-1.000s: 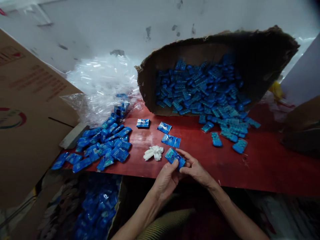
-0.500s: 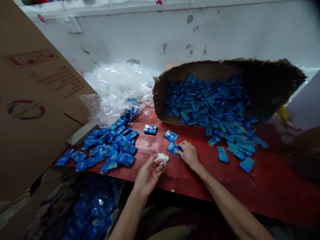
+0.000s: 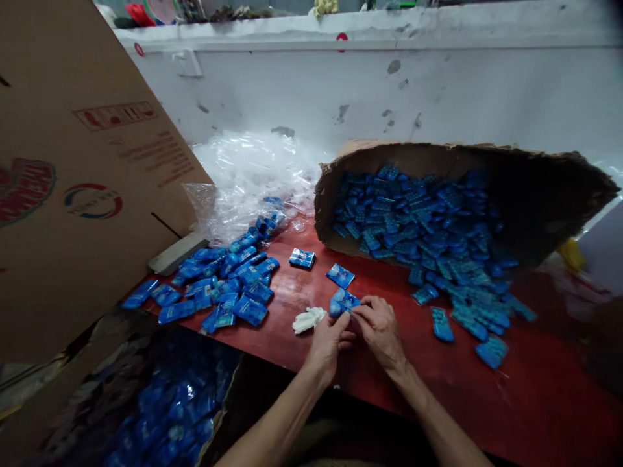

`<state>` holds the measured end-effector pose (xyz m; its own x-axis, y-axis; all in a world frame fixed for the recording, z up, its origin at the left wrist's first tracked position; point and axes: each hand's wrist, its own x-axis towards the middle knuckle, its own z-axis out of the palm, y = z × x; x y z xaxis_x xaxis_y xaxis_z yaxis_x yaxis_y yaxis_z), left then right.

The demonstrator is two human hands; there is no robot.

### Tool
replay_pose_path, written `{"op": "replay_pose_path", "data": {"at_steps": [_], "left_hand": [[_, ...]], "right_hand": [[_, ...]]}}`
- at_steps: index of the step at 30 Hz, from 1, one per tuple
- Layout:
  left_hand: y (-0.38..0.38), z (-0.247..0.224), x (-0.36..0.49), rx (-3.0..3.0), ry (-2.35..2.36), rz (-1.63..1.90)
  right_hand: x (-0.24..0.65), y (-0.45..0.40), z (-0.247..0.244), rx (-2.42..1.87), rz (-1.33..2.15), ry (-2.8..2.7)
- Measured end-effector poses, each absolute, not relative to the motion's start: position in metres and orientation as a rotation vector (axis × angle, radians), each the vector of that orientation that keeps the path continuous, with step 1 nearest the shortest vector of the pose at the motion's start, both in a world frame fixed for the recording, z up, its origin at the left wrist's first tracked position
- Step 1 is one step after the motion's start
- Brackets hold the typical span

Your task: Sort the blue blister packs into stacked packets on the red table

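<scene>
Both my hands meet at a blue printed card, pinching its near edge between thumbs and fingers above the red tabletop. My left hand is closed on the card's left side. From the right, my right hand is closed on the near right corner. A white crumpled bundle, which looks like a glove, lies just left of my left hand. Beyond the held card another blue card lies flat, and a small stack of blue cards is further back to the left.
A heap of blue packets lies left on the red table. Clear plastic bags are behind it. At right, a torn carton on its side spills blue-green blister packets. A big carton stands left; more packets fill a box below.
My left hand has let go of the white bundle, leaving it on the table, and moved right to the blue card. My right hand has drawn the card nearer. The view has shifted.
</scene>
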<state>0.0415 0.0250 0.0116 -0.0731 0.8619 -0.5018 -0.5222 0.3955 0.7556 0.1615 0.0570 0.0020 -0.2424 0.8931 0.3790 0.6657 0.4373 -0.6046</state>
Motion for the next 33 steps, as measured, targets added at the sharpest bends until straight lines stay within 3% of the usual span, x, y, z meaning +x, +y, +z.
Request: {"op": "replay_pose_path", "data": {"at_steps": [8, 10, 23, 33], "left_hand": [[0.023, 0.001, 0.043, 0.454, 1.171, 1.256], [0.023, -0.003, 0.044, 0.509, 1.236, 1.290], [0.027, -0.006, 0.060, 0.513, 1.335, 1.393], [0.022, 0.013, 0.045, 0.421, 1.075, 1.116]], "right_hand": [[0.153, 0.051, -0.005, -1.181, 1.474, -1.129], [0.150, 0.050, -0.008, -1.144, 1.595, -1.050], [0.140, 0.040, -0.022, -1.300, 1.286, -1.133], [0.181, 0.049, 0.007, -1.313, 1.265, -1.490]]}}
